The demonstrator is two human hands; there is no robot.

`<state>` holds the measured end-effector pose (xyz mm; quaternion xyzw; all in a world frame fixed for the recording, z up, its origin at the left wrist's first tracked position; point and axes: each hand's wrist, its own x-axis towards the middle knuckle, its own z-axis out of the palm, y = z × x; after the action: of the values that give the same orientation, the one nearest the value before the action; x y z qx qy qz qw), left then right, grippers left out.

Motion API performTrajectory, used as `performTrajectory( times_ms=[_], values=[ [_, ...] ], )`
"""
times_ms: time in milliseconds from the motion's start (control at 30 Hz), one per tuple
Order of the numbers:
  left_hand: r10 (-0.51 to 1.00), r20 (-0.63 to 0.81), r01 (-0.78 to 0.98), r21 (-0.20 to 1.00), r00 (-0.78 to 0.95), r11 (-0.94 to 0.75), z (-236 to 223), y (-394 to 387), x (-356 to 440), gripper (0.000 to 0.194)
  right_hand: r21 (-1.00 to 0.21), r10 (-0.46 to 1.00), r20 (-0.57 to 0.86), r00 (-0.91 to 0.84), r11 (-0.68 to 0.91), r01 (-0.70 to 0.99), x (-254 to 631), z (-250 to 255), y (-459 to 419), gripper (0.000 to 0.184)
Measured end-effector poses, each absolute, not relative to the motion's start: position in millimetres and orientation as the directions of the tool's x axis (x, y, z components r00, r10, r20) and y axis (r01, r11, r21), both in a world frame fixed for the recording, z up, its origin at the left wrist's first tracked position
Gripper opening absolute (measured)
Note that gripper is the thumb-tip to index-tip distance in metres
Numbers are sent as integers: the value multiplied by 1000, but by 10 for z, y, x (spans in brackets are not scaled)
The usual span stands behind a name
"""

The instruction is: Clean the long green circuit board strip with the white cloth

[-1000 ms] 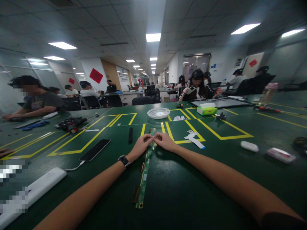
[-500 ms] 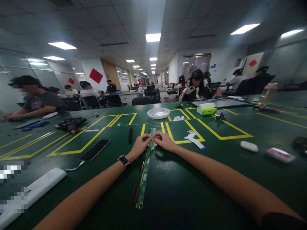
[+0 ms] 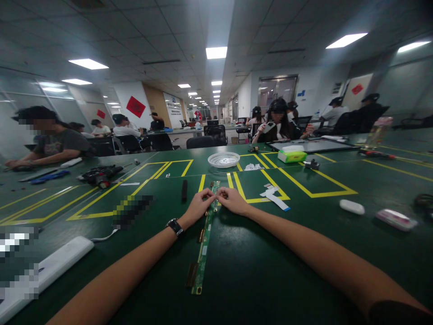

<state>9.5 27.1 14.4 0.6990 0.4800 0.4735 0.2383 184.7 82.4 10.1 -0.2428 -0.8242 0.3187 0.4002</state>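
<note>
A long, narrow green circuit board (image 3: 205, 241) lies lengthwise in front of me, with brown flex tabs (image 3: 191, 274) along its left edge. Toward its far end, my left hand (image 3: 199, 205) pinches at the board from the left, thumb and forefinger closed. My right hand (image 3: 233, 201) meets it from the right with fingers curled shut at the same spot. The fingertips touch or nearly touch each other and cover that stretch of board; any small part between them is hidden. A dark strip (image 3: 184, 190) lies left of my hands.
Beyond my hands stands a white plastic basket (image 3: 223, 160). White ribbon cables (image 3: 275, 198) lie to the right, near a green tissue pack (image 3: 292, 156). On the left are a power drill (image 3: 101, 176) and a white power strip (image 3: 64, 257). Other people sit around the room.
The fingertips of both hands have drawn slightly closer together over the board. The board lies where it was.
</note>
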Motion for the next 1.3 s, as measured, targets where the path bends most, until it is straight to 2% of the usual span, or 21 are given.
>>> performTrajectory(
  times_ms=[367, 667, 867, 1067, 1300],
  values=[
    [900, 430, 450, 790, 76, -416, 131, 281, 81, 22, -722, 668, 484, -565, 670, 173, 1855, 90, 835, 9],
    [871, 485, 472, 750, 83, -463, 128, 258, 101, 22, -743, 682, 457, -571, 646, 177, 1858, 110, 814, 8],
    [871, 478, 497, 733, 110, -465, 124, 258, 94, 21, -756, 680, 432, -593, 631, 173, 1859, 124, 794, 15],
    [881, 463, 497, 745, 96, -445, 109, 292, 82, 22, -778, 672, 412, -615, 611, 146, 1872, 164, 759, 19],
    [893, 444, 463, 777, 77, -426, 116, 291, 82, 22, -808, 686, 393, -612, 575, 126, 1859, 119, 788, 14]
  ],
)
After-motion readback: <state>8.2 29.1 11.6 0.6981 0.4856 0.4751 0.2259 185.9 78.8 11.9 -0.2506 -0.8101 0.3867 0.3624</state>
